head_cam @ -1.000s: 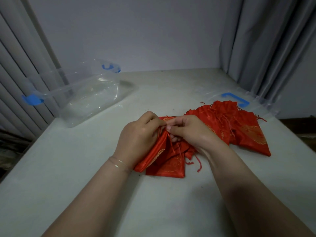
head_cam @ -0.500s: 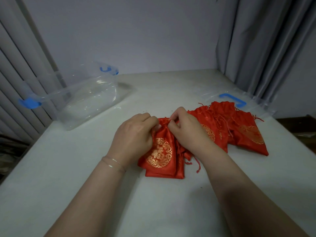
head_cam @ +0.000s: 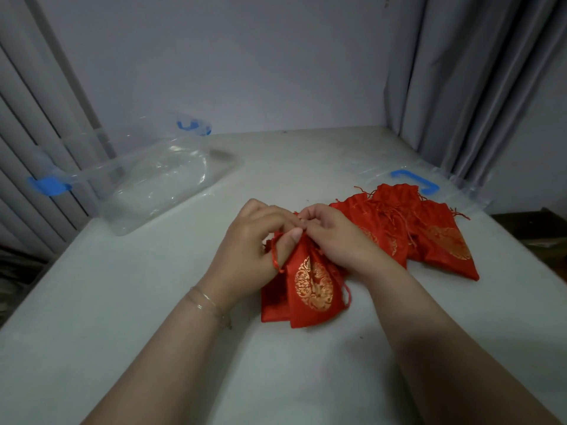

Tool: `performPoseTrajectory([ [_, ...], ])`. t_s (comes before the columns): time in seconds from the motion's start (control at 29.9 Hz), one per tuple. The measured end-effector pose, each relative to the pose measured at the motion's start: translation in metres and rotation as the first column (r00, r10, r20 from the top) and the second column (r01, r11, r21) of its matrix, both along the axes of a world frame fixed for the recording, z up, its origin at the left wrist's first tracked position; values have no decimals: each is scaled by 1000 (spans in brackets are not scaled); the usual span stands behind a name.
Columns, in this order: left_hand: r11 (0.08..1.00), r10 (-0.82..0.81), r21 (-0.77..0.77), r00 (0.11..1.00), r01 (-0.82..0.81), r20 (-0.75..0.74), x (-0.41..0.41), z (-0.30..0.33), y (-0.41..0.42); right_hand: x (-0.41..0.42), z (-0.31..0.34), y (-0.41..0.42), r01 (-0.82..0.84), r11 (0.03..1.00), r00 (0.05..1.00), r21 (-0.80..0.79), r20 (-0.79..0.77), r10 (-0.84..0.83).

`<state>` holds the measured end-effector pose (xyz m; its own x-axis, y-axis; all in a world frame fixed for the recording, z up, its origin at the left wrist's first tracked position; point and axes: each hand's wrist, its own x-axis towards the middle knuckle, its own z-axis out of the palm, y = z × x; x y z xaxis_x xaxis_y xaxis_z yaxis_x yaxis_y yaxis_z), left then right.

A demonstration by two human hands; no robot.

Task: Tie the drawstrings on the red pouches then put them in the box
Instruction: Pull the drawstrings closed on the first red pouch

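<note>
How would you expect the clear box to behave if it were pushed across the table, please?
The box looks thin-walled and holds nothing visible, so it is probably light and would likely slide easily on the smooth table. It is low and wide, so it seems unlikely to tip.

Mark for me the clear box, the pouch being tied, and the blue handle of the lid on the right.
clear box (head_cam: 171, 179), head view, on its near side wall.
pouch being tied (head_cam: 313, 286), head view, on its gold emblem.
blue lid handle (head_cam: 414, 179), head view, on the handle's top bar.
</note>
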<state>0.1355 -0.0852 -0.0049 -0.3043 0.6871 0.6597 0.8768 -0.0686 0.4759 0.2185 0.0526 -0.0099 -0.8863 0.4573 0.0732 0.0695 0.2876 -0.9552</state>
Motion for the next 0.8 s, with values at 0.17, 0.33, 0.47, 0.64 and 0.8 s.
performPoseTrajectory([
  [0.17,998,7,-57,920,17,391,1,1,-4,6,0,2,66,869,996,490,18,-85],
  [0.33,997,80,-43,770,-68,632,-1,1,2,3,-1,-7,69,890,998,452,-43,-55],
  [0.47,995,101,-65,717,-78,690,-2,2,3,0,-4,-13,52,966,998,254,-52,-39],
  [0.64,968,230,-210,825,-138,516,-1,3,2,1,-7,-15,68,785,995,616,-105,-4],
  [0.8,931,311,-298,887,-211,341,-3,4,-1,-1,-2,-22,27,657,985,753,-131,109],
])
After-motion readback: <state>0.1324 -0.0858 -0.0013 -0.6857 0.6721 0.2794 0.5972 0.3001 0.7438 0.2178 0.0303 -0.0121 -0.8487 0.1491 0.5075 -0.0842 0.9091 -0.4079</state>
